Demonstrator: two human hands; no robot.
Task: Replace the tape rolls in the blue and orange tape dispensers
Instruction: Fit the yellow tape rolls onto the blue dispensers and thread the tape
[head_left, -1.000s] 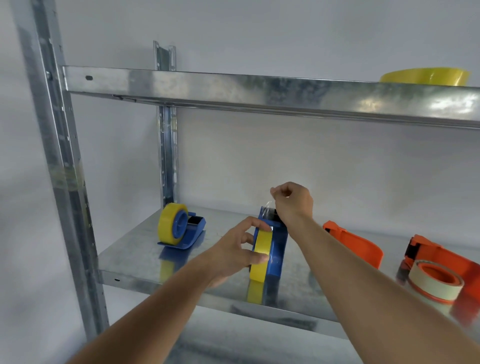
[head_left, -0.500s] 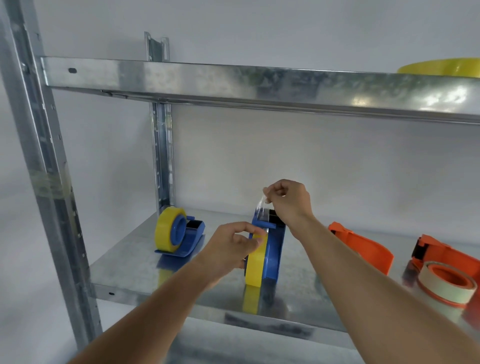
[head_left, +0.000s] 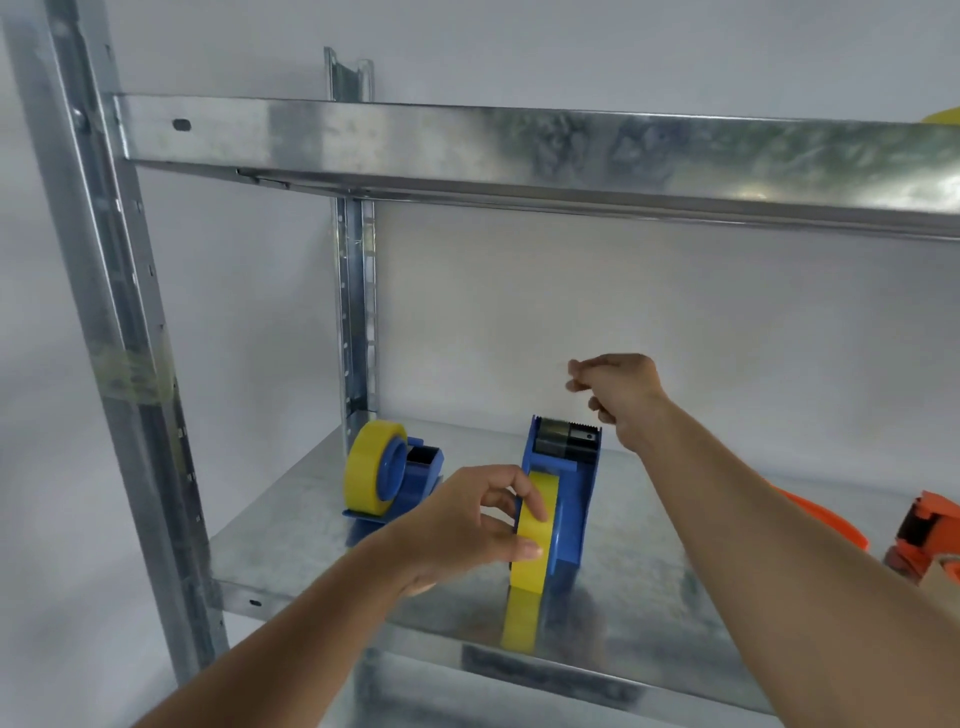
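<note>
Your left hand (head_left: 470, 525) is clamped on the yellow tape roll (head_left: 532, 535), thumb and fingers across its rim, w/ the roll seated in the nearer blue dispenser (head_left: 569, 493) mid-front on the lower shelf (head_left: 291, 535). Your right hand (head_left: 618, 395) is up above and just right of the serrated cutter (head_left: 569, 434), fingertips pinched together; whether there's a clear tape end between them, can't tell, too faint.

Handling, by my read: roll is light, stiff on the rim, smooth and a bit slick, so keep the grip on the outer edge, not the sticky face. Free tape end will be floppy and will cling to skin. Dispenser is prob. light plastic and may skid on the metal shelf, so brace it via the roll.

A second blue dispenser (head_left: 402, 480) w/ its own yellow roll sits back-left. Orange dispensers (head_left: 930, 530) are far right, well apart from both hands.
</note>
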